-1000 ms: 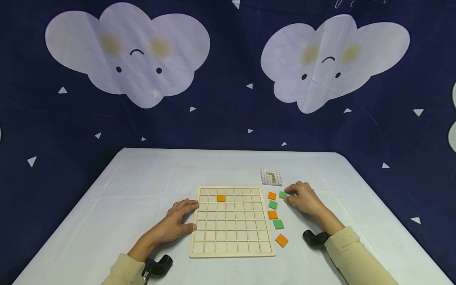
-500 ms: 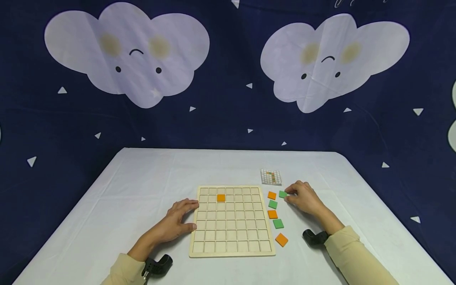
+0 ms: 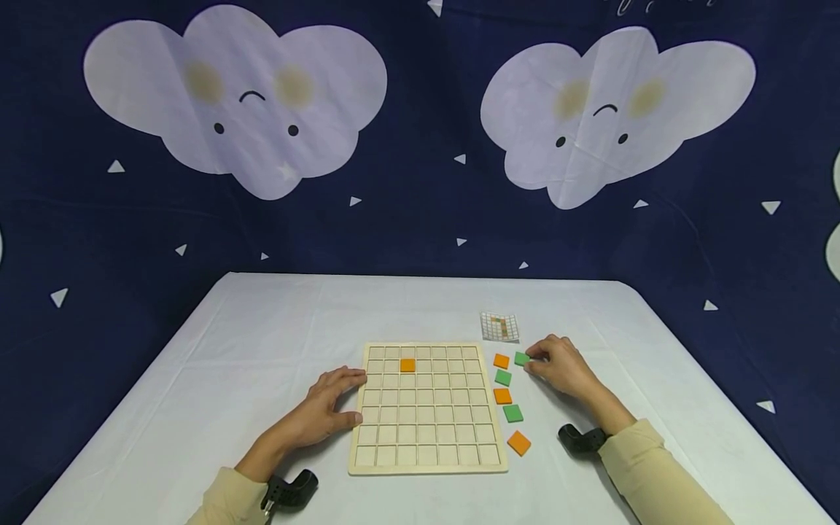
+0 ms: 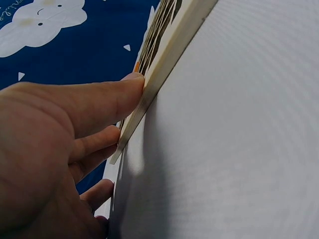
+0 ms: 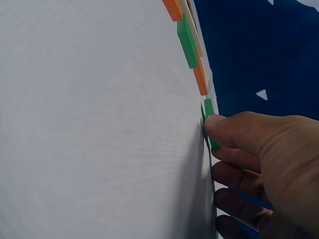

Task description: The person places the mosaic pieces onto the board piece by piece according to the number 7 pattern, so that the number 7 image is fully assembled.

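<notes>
Thumb and forefinger of the right hand (image 3: 561,365) pinch a green tile (image 3: 521,358), right of the board (image 3: 426,470). The left hand (image 3: 323,410), fingers spread and fairly straight, touches the board's left edge, well apart from that tile, gripping nothing. Along the board's right side runs a loose column of three orange tiles (image 3: 502,396) and two more green tiles (image 3: 513,413). Another orange tile (image 3: 407,365) fills a cell; beyond the column lies a card (image 3: 500,327).

No wording can be read with certainty. White cursive script (image 4: 9,7) printed on navy cloud-patterned backdrop (image 3: 420,146); cropped in head view, blurred in left wrist view.
</notes>
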A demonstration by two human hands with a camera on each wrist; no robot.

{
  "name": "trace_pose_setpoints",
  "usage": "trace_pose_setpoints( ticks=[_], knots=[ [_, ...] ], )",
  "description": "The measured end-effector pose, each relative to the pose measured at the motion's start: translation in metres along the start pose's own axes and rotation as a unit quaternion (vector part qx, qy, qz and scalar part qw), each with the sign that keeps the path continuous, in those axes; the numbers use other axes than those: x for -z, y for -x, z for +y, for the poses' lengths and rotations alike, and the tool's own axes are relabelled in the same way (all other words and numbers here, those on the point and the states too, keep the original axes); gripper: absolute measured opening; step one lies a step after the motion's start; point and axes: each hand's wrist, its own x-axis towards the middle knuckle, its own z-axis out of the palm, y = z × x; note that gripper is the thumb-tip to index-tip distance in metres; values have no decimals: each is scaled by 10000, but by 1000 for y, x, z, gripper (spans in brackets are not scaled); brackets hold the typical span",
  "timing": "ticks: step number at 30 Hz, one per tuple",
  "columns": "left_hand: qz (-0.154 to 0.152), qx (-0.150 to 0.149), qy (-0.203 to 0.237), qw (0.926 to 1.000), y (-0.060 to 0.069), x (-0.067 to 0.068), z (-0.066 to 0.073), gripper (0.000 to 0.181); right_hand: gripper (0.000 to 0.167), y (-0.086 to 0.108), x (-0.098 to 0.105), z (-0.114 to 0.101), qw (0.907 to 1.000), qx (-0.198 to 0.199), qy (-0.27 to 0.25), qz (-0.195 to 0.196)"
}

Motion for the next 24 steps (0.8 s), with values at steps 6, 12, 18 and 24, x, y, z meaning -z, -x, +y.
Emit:
trace_pose_setpoints(
  ticks=[6,12,18,24],
  knots=[
    [7,-3,17,10000,1,0,-1,62,24,-1,-1,1,9999,76,-103,83],
    [28,26,-28,10000,0,-1,-1,62,24,0,1,-2,9994,194,-227,175],
    [21,34,-38,10000,0,0,0,62,25,3,4,-10,9982,464,-276,266],
    [8,24,-6,10000,1,0,3,61,22,4,5,-18,9966,703,-264,349]
  ],
)
